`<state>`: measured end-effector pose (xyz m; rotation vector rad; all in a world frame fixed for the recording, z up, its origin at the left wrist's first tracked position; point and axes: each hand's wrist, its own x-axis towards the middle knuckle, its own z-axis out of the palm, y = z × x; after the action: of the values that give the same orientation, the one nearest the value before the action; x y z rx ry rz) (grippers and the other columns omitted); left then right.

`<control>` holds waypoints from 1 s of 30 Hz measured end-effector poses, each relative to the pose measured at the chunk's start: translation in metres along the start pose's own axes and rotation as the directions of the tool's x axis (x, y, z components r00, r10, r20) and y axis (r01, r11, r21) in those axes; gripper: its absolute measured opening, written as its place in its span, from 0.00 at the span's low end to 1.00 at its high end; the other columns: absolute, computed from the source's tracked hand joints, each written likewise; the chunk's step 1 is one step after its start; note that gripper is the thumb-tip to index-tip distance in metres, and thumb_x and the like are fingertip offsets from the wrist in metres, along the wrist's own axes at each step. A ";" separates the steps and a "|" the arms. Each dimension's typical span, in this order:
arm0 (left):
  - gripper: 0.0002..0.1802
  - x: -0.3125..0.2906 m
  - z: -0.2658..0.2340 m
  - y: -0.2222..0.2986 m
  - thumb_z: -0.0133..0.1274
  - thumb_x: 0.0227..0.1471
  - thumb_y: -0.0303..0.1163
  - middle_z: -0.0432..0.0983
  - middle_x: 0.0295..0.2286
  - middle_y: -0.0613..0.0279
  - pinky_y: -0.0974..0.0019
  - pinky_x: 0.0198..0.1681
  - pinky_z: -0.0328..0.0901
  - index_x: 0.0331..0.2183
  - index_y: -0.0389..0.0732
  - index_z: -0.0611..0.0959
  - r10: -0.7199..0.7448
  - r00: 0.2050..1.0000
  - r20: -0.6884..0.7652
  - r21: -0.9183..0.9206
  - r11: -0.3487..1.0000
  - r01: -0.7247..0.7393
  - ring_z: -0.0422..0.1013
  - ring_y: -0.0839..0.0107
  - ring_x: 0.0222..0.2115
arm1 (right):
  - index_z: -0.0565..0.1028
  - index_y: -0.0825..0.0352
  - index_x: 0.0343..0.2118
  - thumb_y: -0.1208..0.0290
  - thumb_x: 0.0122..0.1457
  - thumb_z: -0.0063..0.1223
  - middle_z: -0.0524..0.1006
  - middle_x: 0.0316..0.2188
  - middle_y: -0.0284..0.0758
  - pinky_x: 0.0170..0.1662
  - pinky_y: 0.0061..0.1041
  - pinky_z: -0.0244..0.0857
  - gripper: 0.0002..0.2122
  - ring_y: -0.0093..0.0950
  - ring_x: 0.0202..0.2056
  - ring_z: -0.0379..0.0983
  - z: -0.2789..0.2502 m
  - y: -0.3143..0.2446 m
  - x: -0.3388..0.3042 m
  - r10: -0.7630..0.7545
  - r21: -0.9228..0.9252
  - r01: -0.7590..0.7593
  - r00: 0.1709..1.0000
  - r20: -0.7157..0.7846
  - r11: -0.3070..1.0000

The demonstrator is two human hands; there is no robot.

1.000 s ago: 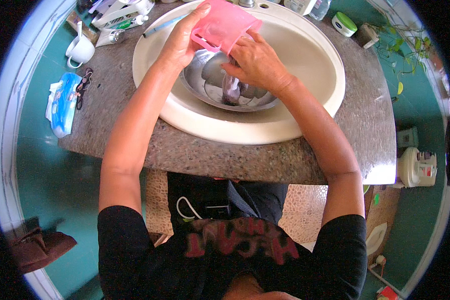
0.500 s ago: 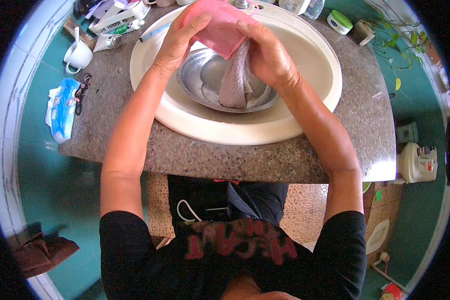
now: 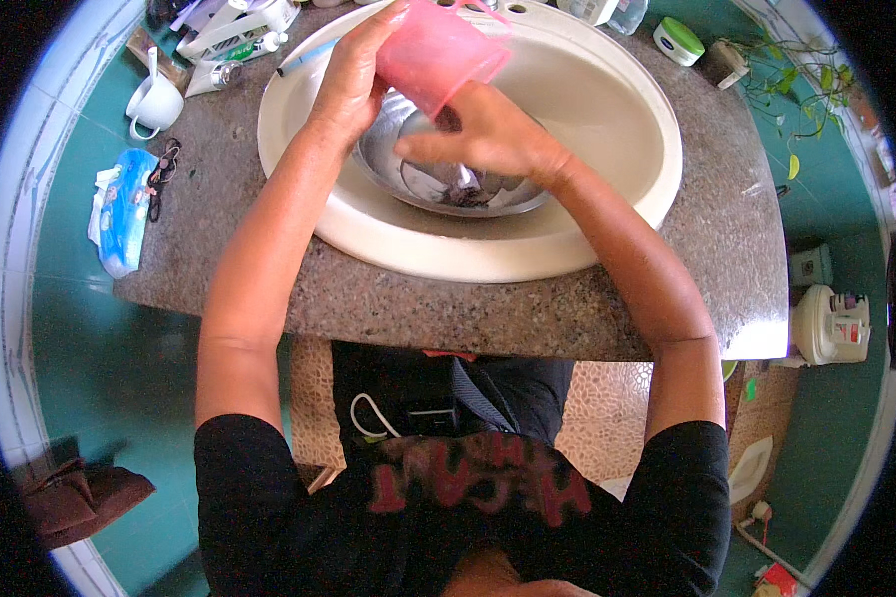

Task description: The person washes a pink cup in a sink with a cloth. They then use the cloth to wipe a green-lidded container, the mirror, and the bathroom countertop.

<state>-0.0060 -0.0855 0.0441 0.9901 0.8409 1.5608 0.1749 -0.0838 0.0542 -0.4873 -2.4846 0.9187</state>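
Motion blurs the right hand (image 3: 493, 137) above the cream oval sink (image 3: 468, 263); whether it grips anything I cannot tell, though its thumb stands away from the fingers. The left hand (image 3: 351, 85), fingers partly hidden, grasps a tilted, translucent pink container (image 3: 436, 55) over the sink's far side. Inside the sink, a shiny, rounded metal basin (image 3: 392, 171) holds a mauve shape (image 3: 464, 181), hard to make out.

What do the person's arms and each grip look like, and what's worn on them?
Both the left grip and right grip are human hands, with no gloves visible; the right is blurred. The forearms are bare, with no watch, bracelet or cable showing. Short, plain black sleeves end above the elbows.
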 end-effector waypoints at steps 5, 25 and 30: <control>0.28 0.015 -0.016 -0.001 0.52 0.53 0.49 0.74 0.43 0.61 0.64 0.52 0.63 0.48 0.39 0.74 0.104 0.993 -0.057 0.006 0.995 -0.103 0.69 0.71 0.46 | 0.74 0.65 0.38 0.62 0.56 0.48 0.76 0.41 0.35 0.52 0.30 0.61 0.13 0.28 0.42 0.71 -0.001 0.014 0.007 0.273 0.994 0.057 0.959 -0.080 0.093; 0.26 0.011 -0.008 0.001 0.50 0.56 0.49 0.75 0.42 0.62 0.66 0.49 0.65 0.48 0.40 0.74 0.090 0.984 -0.156 -0.082 0.991 -0.104 0.70 0.72 0.45 | 0.69 0.69 0.32 0.70 0.49 0.56 0.77 0.33 0.41 0.39 0.39 0.68 0.11 0.45 0.36 0.73 0.019 0.011 0.001 -0.332 -0.483 0.169 0.902 -0.275 0.859; 0.27 0.003 0.003 0.013 0.50 0.57 0.47 0.74 0.44 0.60 0.67 0.51 0.63 0.51 0.38 0.73 0.125 0.991 -0.046 0.042 0.992 -0.123 0.69 0.72 0.47 | 0.75 0.70 0.39 0.71 0.54 0.54 0.77 0.26 0.31 0.31 0.23 0.67 0.11 0.22 0.26 0.72 0.004 0.029 0.005 0.128 0.479 0.124 0.880 -0.458 0.869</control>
<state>-0.0092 -0.0846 0.0577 1.0531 0.8610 1.6853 0.1737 -0.0630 0.0331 -0.4665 -1.7157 1.2188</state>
